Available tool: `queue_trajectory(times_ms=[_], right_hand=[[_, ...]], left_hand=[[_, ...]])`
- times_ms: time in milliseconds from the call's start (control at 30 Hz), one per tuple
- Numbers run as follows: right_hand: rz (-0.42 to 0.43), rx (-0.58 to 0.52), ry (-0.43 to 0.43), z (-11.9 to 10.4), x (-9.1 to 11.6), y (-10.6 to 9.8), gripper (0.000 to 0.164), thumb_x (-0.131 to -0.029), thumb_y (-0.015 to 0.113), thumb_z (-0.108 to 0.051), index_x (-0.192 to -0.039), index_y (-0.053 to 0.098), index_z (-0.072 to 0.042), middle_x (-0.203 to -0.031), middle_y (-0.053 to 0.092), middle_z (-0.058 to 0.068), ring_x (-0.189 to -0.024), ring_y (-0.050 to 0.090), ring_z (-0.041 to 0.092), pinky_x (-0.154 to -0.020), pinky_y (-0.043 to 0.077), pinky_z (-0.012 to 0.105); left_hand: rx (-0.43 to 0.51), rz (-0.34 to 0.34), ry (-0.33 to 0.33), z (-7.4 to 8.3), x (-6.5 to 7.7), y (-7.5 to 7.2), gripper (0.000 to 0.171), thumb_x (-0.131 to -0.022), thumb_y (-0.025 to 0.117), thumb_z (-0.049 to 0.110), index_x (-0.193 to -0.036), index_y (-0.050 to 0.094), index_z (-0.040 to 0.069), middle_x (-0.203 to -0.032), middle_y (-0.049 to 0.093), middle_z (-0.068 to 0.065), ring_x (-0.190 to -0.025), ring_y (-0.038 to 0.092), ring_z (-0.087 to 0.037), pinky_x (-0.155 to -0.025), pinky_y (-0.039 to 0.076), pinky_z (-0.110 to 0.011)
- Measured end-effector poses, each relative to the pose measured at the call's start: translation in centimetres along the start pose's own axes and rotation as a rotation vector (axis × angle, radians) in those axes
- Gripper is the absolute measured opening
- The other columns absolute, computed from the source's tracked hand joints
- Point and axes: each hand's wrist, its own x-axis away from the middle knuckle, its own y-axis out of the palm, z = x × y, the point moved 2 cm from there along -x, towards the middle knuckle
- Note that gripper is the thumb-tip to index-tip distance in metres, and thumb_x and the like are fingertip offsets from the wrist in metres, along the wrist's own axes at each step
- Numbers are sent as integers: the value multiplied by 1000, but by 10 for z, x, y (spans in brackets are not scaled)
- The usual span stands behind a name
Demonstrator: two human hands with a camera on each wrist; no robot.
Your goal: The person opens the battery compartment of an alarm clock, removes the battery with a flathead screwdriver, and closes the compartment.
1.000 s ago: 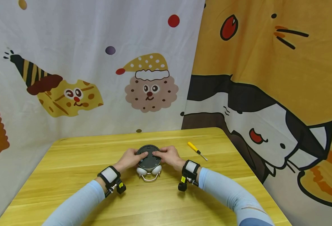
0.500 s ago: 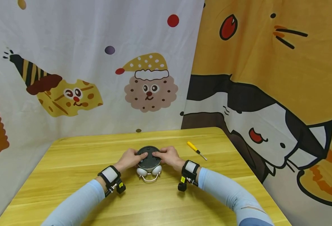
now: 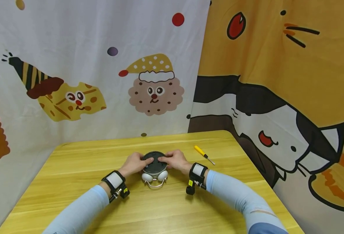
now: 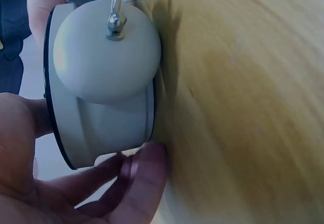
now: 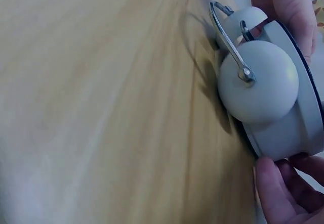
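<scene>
In the head view, the alarm clock [image 3: 155, 167] is lying dark back up on the tabletop [image 3: 160, 214], bells toward six o'clock; the left hand [image 3: 133, 163] is gripping it at nine, the right hand [image 3: 176, 161] at three, thumbs [image 3: 148, 161] resting on top. In the left wrist view, fingers [image 4: 142, 183] are curling at its six-o'clock edge; in the right wrist view, likewise.

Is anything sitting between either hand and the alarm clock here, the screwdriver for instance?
Nothing visible is in the way: the left hand and right hand both grip the twin-bell alarm clock directly. The yellow-handled screwdriver lies apart on the wood-grain table, to the right of the right hand.
</scene>
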Motion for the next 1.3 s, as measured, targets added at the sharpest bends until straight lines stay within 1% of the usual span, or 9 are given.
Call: queue_trajectory(times_ms=[133, 267, 400, 533, 667, 833, 933, 1133, 1300], right_hand=[[1, 79, -38, -6, -2, -7, 37, -97, 90, -39, -119, 86, -9, -110, 85, 10, -74, 80, 18, -70, 67, 34], [21, 169, -101, -17, -4, -15, 34, -97, 89, -35, -119, 86, -9, -108, 85, 10, -73, 79, 18, -68, 66, 33], [38, 275, -195, -30, -7, -21, 33, -97, 89, -33, -119, 86, -8, -111, 85, 11, -81, 78, 14, -70, 65, 28], [34, 420, -302, -42, -9, -23, 32, -97, 89, -33, -117, 86, -9, -114, 86, 9, -93, 81, 17, -75, 65, 27], [-22, 534, -352, -54, -9, -18, 29, -96, 90, -31, -117, 87, -12, -117, 86, 7, -101, 83, 22, -80, 66, 27], [-88, 688, -388, -68, -13, -10, 30, -95, 92, -33, -117, 87, -13, -119, 86, 5, -109, 80, 23, -89, 65, 33], [-104, 782, -394, -75, -18, -6, 28, -95, 92, -34, -114, 87, -14, -116, 86, 3, -109, 78, 22, -93, 63, 36], [-142, 915, -405, -81, -27, 3, 19, -100, 87, -35, -107, 87, -18, -103, 85, -3, -94, 74, 15, -85, 60, 32], [-145, 983, -410, -86, -31, 8, 16, -102, 86, -34, -107, 88, -19, -103, 85, -4, -95, 74, 14, -85, 59, 30]], left_hand=[[-24, 43, 9, 28, 14, -9, 55, -107, 70, 54, -111, 79, 0, -91, 79, -12, -73, 68, -20, -63, 51, -34], [-68, 83, -2, 49, 22, -12, 47, -111, 67, 39, -135, 75, -1, -125, 82, -20, -105, 78, -30, -86, 62, -44], [-94, 78, 17, 59, 24, -11, 57, -110, 70, 42, -148, 69, 0, -141, 77, -22, -124, 77, -38, -102, 62, -54], [-120, 43, 42, 61, 23, -9, 76, -101, 79, 53, -151, 64, -3, -139, 77, -23, -120, 77, -36, -100, 63, -53], [-138, 9, 40, 60, 21, -6, 87, -94, 86, 56, -153, 61, -4, -137, 77, -22, -115, 76, -32, -98, 63, -51], [-150, 11, 43, 60, 19, -6, 84, -92, 89, 55, -148, 64, -2, -129, 79, -18, -107, 75, -28, -91, 62, -46], [-154, 14, 41, 60, 18, -8, 80, -91, 89, 55, -144, 66, 0, -124, 80, -16, -103, 75, -26, -86, 60, -43], [-174, 7, 27, 62, 21, -9, 71, -92, 89, 55, -136, 69, 2, -117, 80, -14, -97, 74, -25, -80, 59, -41], [-209, 8, 12, 62, 21, -9, 71, -93, 88, 57, -136, 69, 4, -116, 80, -13, -95, 74, -25, -77, 57, -41]])
